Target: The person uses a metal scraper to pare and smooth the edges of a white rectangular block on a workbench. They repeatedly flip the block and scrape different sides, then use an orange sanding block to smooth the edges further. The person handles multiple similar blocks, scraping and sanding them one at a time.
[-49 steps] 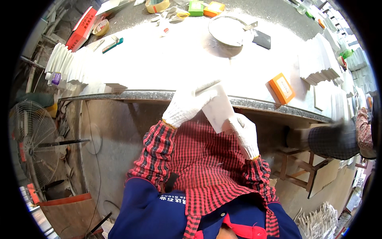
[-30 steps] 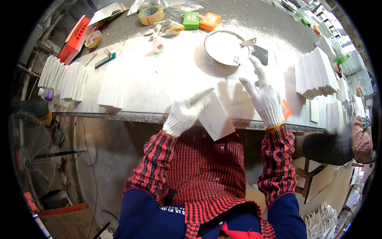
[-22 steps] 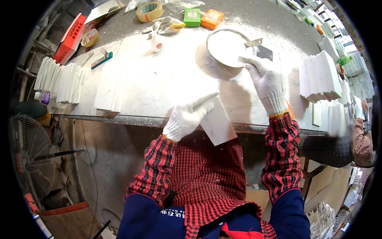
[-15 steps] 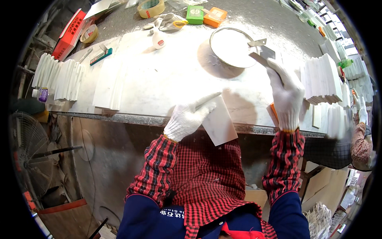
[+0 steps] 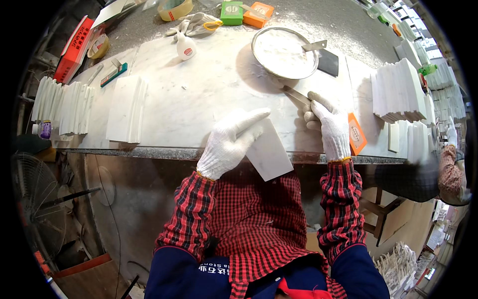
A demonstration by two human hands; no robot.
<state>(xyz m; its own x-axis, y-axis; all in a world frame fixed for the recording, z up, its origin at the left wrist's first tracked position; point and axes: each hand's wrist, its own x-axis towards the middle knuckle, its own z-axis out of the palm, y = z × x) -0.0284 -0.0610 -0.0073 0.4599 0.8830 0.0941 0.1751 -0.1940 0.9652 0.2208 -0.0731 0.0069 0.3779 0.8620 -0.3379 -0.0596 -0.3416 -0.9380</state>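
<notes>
My left hand (image 5: 226, 142), in a white knit glove, grips a white marble tile (image 5: 271, 154) by its left side. The tile tilts over the table's front edge, its lower corner above my checked apron. In my gloved right hand (image 5: 331, 124) is a small metal scraper (image 5: 296, 94), its blade pointing up and left. The scraper is just below a round metal pan (image 5: 284, 52) of white paste and apart from it. Another flat metal blade (image 5: 314, 46) rests across the pan's right rim. A dark flat plate (image 5: 328, 63) lies beside the pan, partly under it.
Stacked white tiles stand at the left (image 5: 77, 107) and right (image 5: 401, 89). An orange box (image 5: 356, 133) lies by my right wrist. A white squeeze bottle (image 5: 185, 48), a grey glove (image 5: 196, 24) and a green box (image 5: 232, 13) sit further back. Another person's gloved hand (image 5: 451, 133) shows far right.
My right hand has drawn back from the pan toward me and left, carrying the scraper. The left hand still holds the tile in nearly the same place. My view has shifted slightly.
</notes>
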